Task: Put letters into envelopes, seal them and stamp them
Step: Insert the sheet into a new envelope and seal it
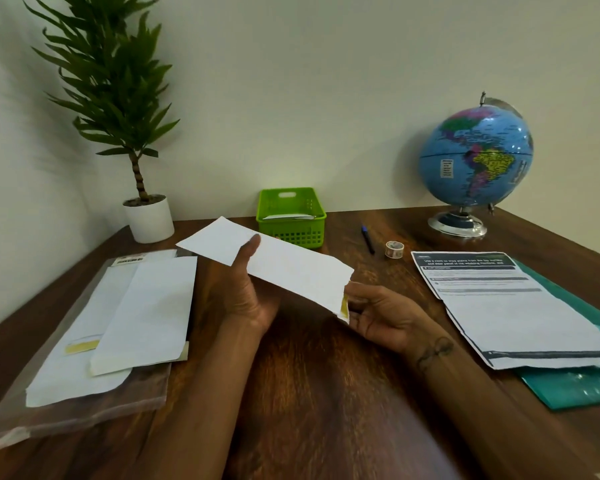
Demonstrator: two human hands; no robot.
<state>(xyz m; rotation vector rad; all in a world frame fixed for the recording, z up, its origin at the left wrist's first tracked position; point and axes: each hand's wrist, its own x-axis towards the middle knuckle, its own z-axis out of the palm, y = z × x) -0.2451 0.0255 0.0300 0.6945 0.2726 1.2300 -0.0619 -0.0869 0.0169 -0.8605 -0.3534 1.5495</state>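
Wood desk (309, 393) against a pale wall, seen from above. Bare wood shows in the centre front, between both forearms. Left third holds a pile of envelopes (146, 320) on a clear plastic sleeve (66, 424) that reaches the near-left edge. Right side has a printed sheet (513, 306) on a green folder (575, 386) running off the right edge. Along the back: potted plant (146, 213) at left, green basket (291, 216) w/ papers in the middle, pen (368, 239) & tape roll (394, 249) just beside each other, globe (475, 161) at right.

Held above the desk centre, a white envelope (274, 261) lies long & tilted, far end toward the plant, near end lower right. Left hand (246, 292) grasps it from beneath, thumb on top. Right hand (381, 317) pinches the near end, where a yellow adhesive strip shows on the open flap. Cannot tell if a letter is inside.
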